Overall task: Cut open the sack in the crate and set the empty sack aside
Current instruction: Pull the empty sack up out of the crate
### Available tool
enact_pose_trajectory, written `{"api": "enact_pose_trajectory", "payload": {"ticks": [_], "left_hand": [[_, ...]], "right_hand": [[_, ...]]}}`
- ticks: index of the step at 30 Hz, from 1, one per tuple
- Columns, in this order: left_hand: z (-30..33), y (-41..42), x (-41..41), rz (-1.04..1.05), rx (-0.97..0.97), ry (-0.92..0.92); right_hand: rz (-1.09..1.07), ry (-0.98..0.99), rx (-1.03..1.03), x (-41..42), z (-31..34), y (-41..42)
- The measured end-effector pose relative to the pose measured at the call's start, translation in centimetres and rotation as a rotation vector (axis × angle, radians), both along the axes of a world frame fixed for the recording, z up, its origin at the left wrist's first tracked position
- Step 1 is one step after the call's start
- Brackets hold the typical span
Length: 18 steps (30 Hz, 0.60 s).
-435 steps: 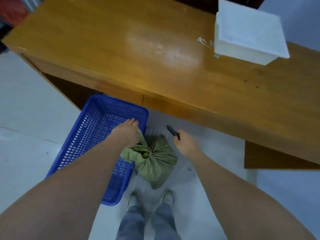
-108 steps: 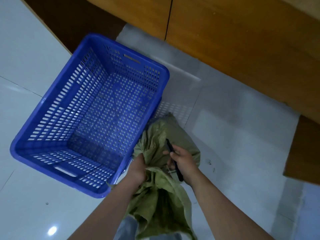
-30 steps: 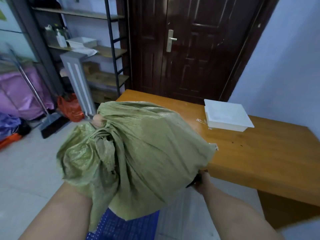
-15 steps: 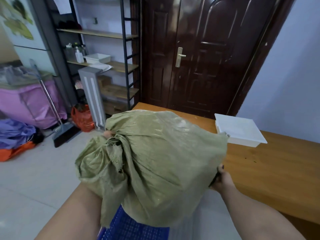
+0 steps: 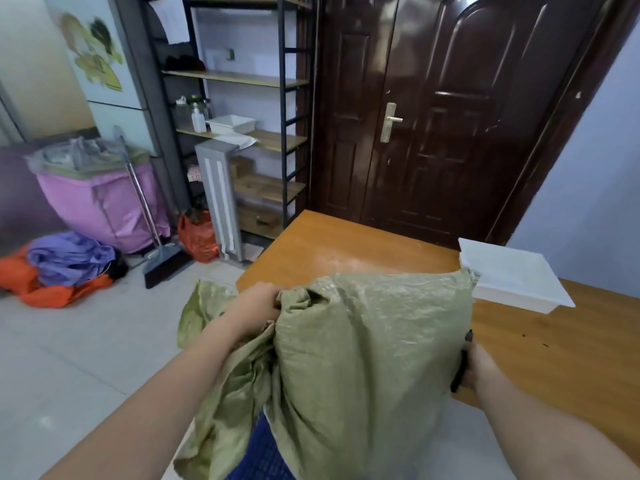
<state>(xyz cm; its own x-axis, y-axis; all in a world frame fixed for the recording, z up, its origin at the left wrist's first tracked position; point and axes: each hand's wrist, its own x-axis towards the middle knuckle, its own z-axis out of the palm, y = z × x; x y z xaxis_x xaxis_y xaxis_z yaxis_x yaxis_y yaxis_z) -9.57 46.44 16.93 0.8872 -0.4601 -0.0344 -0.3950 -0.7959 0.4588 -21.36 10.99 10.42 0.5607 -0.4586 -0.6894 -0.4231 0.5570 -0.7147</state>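
Sack (image 5: 363, 344) now lower, hands (image 5: 254, 308) gripping it at table edge (image 5: 346, 251).

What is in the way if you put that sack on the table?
Nothing visible. Both hands, left and right, hold the sack at the table's near edge. The wood ahead looks bare; the white box sits off to the right.
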Motion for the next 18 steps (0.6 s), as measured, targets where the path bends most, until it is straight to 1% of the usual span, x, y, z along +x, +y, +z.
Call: {"api": "enact_pose_trajectory", "payload": {"ticks": [2,4,7,10,12,18], "left_hand": [[0.1,0.8,-0.5,-0.090,0.197,-0.126],[-0.7,1.8,-0.6,-0.145,0.361,-0.178],[-3.9,3.4,-0.9,-0.205,0.419,-0.092],[-7.2,5.0,-1.2,-0.211,0.481,-0.029],[-9.4,6.0,-1.1,-0.179,0.471,0.047],[-16.6,8.4,-0.9,0.065,0.173,0.359]], "right_hand": [[0.009,-0.012,0.001,0.1,0.5,0.6],[-0.011,-0.011,-0.030,0.8,0.7,1.3],[-0.008,0.013,-0.108,2.1,0.6,2.1],[0.027,0.010,-0.164,3.2,1.3,4.0],[0.055,0.016,-0.202,4.2,1.3,5.5],[0.109,0.071,-0.283,6.8,-0.2,8.5]]}}
